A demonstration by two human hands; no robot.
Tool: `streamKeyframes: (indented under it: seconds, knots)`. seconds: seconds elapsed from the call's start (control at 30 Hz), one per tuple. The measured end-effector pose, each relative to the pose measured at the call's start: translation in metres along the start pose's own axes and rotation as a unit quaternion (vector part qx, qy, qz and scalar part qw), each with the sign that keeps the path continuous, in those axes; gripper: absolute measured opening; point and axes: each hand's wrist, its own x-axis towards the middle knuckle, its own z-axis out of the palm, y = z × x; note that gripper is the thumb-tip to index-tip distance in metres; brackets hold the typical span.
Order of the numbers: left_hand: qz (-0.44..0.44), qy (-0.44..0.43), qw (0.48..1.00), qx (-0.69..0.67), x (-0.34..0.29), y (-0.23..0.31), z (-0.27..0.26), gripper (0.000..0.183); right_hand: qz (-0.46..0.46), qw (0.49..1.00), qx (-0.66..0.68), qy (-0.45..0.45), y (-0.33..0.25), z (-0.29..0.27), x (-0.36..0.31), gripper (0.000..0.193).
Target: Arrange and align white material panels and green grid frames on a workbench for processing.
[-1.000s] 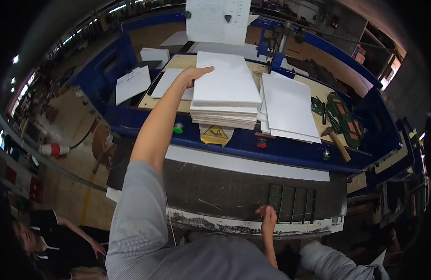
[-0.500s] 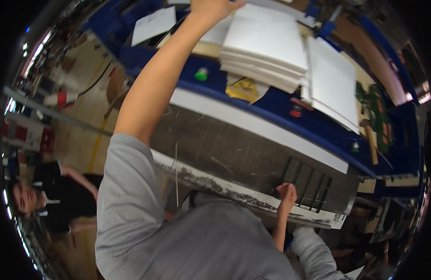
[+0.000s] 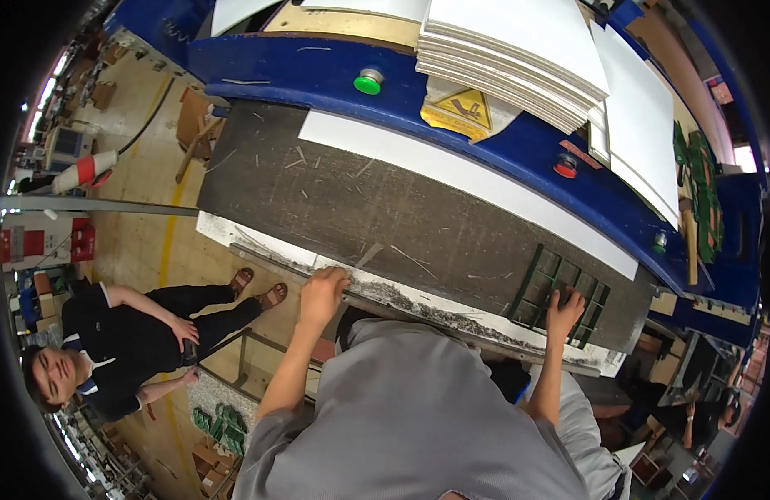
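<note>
My left hand (image 3: pixel 322 296) is at the near edge of the dark work plate (image 3: pixel 318 187), over a white strip (image 3: pixel 260 243) strewn with dark crumbs. Its fingers are curled together, and what they hold, if anything, is hidden. A pale scrap strip (image 3: pixel 369 254) lies just past its fingertips. At the right end of the plate, my right hand (image 3: pixel 566 310) closes its fingers on a green grid frame (image 3: pixel 599 312) with several open cells. The frame lies flat. A dark bit shows by the right fingertips.
Beyond the plate runs a blue machine beam (image 3: pixel 310 71) with a green button (image 3: pixel 368 81), a red button (image 3: pixel 566 166) and a yellow warning label (image 3: pixel 458 112). Stacked white boards (image 3: pixel 518 42) sit on it. Thin scraps litter the plate. Another person (image 3: pixel 122 342) stands at the left.
My left hand has come down from the board stack to the plate's near edge. My right hand has moved right, onto the grid frame. The whole view has shifted.
</note>
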Motion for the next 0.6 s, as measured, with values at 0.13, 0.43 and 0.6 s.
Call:
streamKeyframes:
  seconds: [0.13, 0.43, 0.6]
  knots:
    - [0.208, -0.108, 0.969, 0.083, 0.019, 0.069, 0.030, 0.018, 0.058, 0.996, -0.001, -0.061, 0.029, 0.004, 0.018, 0.033]
    - [-0.250, -0.293, 0.698, -0.605, 0.147, 0.125, 0.123, 0.033, 0.191, 0.980, 0.043, -0.035, 0.050, 0.011, 0.008, 0.037]
    - [-0.405, -0.018, 0.483, -0.776, 0.224, 0.141, 0.161, 0.037, 0.195, 0.979, 0.042, -0.052, 0.052, 0.015, -0.001, 0.042]
